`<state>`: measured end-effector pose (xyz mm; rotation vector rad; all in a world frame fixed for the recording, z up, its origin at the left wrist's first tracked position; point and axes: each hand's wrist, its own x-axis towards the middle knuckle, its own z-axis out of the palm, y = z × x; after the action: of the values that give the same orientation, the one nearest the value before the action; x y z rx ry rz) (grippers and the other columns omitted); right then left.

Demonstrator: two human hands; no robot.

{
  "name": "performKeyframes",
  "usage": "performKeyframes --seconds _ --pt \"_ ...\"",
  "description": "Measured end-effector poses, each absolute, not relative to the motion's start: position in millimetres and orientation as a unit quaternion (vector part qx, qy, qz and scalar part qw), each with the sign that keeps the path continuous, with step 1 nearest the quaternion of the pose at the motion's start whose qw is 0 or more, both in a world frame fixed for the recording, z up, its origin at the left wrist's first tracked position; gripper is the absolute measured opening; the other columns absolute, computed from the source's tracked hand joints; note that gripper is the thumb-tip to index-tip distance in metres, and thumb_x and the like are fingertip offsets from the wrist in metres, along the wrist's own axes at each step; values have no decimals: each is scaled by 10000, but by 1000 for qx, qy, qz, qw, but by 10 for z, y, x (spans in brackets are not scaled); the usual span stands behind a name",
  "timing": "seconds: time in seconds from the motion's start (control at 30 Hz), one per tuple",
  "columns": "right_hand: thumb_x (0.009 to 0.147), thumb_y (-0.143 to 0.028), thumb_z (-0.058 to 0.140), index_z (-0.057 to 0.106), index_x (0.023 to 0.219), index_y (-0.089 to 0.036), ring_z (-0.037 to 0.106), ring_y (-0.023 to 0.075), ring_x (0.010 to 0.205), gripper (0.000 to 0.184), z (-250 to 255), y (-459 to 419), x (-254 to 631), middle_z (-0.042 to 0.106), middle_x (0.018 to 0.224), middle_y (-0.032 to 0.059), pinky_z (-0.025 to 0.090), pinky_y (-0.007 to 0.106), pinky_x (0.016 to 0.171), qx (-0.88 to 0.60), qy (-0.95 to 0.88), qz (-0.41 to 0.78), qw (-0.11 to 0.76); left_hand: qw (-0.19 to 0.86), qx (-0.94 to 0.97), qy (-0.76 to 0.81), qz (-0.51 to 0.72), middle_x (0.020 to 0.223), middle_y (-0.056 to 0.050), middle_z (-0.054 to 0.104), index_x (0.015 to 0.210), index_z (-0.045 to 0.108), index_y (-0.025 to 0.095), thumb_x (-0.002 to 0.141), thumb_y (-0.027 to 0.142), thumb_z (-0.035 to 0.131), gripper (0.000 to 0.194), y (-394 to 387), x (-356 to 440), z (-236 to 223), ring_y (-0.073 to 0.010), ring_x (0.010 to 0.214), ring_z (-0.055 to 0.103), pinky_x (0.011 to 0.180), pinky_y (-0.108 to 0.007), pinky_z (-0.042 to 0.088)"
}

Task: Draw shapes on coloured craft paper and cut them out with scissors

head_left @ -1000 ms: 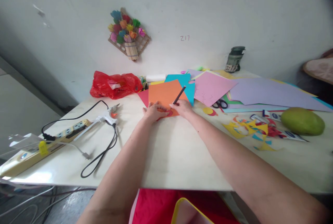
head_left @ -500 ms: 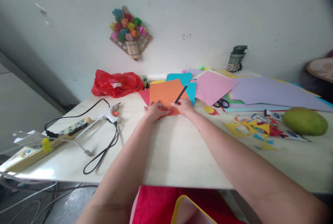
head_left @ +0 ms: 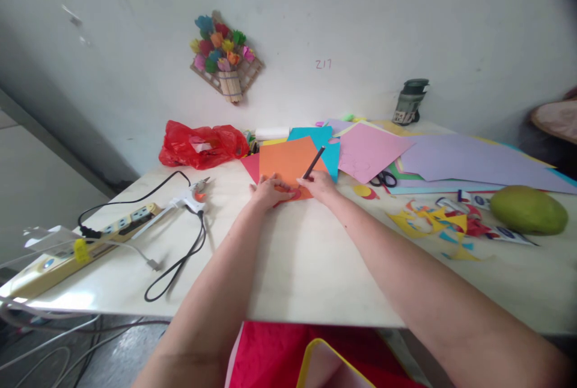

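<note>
An orange sheet of paper (head_left: 288,157) lies on the table with red and blue sheets partly under it. My left hand (head_left: 270,191) rests on its lower edge, fingers stretched and pressing down. Under those fingertips is a small red paper piece (head_left: 295,194), partly hidden. A dark pencil (head_left: 314,163) is gripped in my right hand (head_left: 319,185), its upper end tilted to the right and its tip down by the red piece. Close to the right hand lie yellow and red paper circles (head_left: 364,191).
Black-handled scissors (head_left: 383,179), a pink sheet (head_left: 372,151) and paper scraps (head_left: 433,220) lie right, near a green mango-like fruit (head_left: 528,210). Left are a glue gun (head_left: 192,197), its looped cord, a power strip (head_left: 85,250) and a red plastic bag (head_left: 202,145).
Almost nothing differs. The pencil and right hand have shifted very slightly by the red piece; the left hand stays in place.
</note>
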<state>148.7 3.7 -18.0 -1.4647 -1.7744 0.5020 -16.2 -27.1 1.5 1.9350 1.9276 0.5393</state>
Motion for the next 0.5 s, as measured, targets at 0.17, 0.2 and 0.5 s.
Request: performKeyframes --seconds 0.17,0.2,0.5 --pt "730 -405 633 697 790 -211 645 165 790 214 -202 57 1479 706 809 34 480 251 696 -571 -695 200 388 174 686 680 194 1405 69 371 845 661 349 537 661 646 439 -245 -178 -10 -297 1357 119 1051 -532 37" --pt "724 -410 637 699 793 -214 646 167 799 217 -207 64 1477 708 815 33 481 251 698 -571 -695 201 388 175 688 678 193 1408 68 367 846 661 350 543 658 645 433 -244 -179 -10 -298 1356 120 1049 -536 38" --pt "698 -452 653 706 782 -234 651 166 796 240 -204 66 1468 714 808 22 468 242 694 -576 -703 191 370 174 684 682 191 1411 60 364 855 665 347 553 620 660 407 -277 -155 26 -308 1348 145 1045 -551 50"
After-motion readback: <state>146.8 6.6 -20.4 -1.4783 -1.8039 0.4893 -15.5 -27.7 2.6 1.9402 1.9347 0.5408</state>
